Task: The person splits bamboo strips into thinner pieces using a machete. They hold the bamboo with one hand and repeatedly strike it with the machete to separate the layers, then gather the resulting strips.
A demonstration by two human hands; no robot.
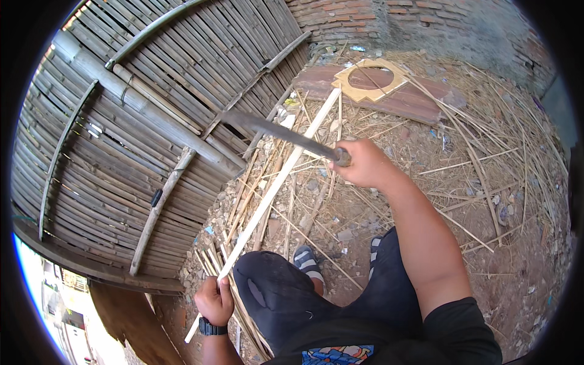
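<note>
My right hand [366, 163] is closed round the handle of a machete [286, 134], its long dark blade pointing left and crossing over a pale bamboo strip [267, 198]. Motion smears the blade's tip. Low on the left, my left hand [215, 300] grips that strip near its lower end, thumb on top. The strip slants up and away, its far end by a square wooden piece with a round hole [371, 79]. Whether the blade touches the strip I cannot tell.
A bamboo slat wall [164, 121] stands on the left, a brick wall [438, 27] at the back. A brown board [401, 109] lies under the holed piece. Loose bamboo strips [480, 164], straw and rubble litter the ground. More strips [243, 322] lie beside my left knee.
</note>
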